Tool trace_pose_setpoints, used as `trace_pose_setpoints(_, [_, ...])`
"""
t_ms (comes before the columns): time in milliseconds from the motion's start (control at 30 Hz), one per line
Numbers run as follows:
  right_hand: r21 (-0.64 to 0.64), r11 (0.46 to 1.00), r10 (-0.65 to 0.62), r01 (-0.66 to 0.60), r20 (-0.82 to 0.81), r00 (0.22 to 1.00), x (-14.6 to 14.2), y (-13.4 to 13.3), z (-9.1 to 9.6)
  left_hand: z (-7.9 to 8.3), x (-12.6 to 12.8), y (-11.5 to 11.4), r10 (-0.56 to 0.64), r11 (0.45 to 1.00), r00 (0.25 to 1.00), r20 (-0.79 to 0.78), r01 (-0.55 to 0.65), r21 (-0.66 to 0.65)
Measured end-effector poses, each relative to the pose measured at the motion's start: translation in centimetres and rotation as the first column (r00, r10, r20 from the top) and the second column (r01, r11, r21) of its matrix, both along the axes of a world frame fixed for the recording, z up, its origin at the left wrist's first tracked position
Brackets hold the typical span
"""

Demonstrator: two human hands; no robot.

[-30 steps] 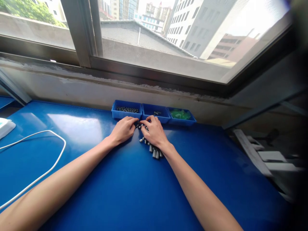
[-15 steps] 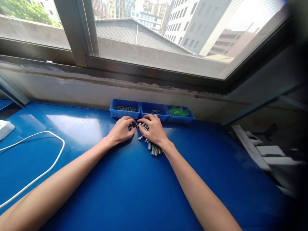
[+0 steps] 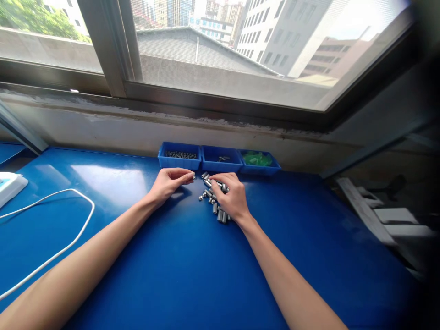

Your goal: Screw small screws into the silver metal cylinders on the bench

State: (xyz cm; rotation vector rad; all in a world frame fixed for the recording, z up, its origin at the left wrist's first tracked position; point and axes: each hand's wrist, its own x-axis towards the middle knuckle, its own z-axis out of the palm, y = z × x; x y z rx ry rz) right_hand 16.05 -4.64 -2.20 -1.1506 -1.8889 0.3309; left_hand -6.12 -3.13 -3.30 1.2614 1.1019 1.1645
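My left hand is in a pinch just left of the metal pile, with a small shiny metal piece showing at its fingertips. My right hand lies over the right side of the pile, thumb and fingers curled close together among the parts. Whatever it may hold is hidden. The pile consists of short grey metal cylinders and small round metal pieces, loose on the blue table.
Behind the hands stand three joined blue bins: the left bin with many small metal parts, the middle bin with a few, the right bin with green material. A white cable curves across the left.
My left hand has drawn slightly left, away from the pile, with a small metal piece in its pinch. The right hand has shifted right and nearer, uncovering more of the pile.
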Motion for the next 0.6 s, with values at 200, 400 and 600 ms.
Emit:
trace_pose_setpoints(200, [0.045,0.998,-0.036,0.034,0.03,0.999,0.8,0.5,-0.8,0.0,0.1,0.0,-0.038,0.996,0.999,-0.032,0.04,0.076])
trace_pose_setpoints(400, [0.039,0.998,-0.041,0.04,0.022,0.999,0.9,0.6,-1.1,-0.3,0.4,1.5,0.16,0.974,0.978,0.137,-0.179,0.139])
trace_pose_setpoints(600, [0.002,0.998,-0.058,0.058,-0.005,0.998,1.1,0.8,-1.1,-0.4,0.4,2.4,0.11,0.968,0.98,0.166,-0.144,0.205])
